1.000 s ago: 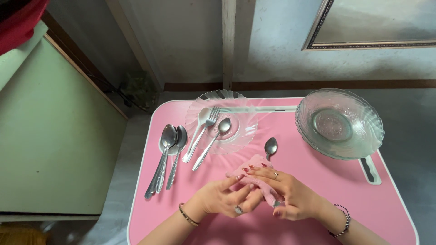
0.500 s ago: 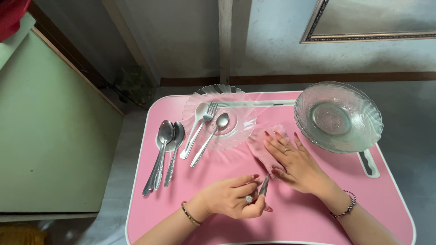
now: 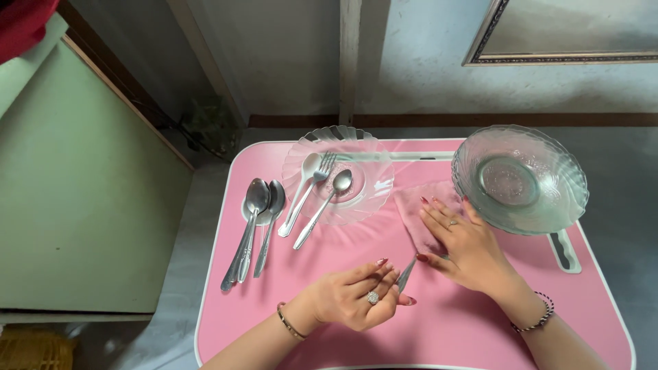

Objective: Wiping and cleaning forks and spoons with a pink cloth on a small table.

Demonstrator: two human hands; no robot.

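1. Small pink table point(image 3: 329, 247) against a pale wall, green panel to its left, framed picture edge point(image 3: 548, 55) above.
2. Glass plate point(image 3: 370, 157) at the back of the table (landmark here), carrying a fork and spoons; more spoons point(image 3: 255, 226) left of it, glass bowl point(image 3: 519, 179) right of it.
3. Right of the plate: right hand point(image 3: 469, 247) lying flat, fingers released, on pink cloth point(image 3: 418, 212).
4. In front of the plate: left hand point(image 3: 356, 298) pinching spoon handle point(image 3: 406, 274).
5. Since a second ago: cloth moved back toward the bowl and flattened out, spoon drawn out from it.
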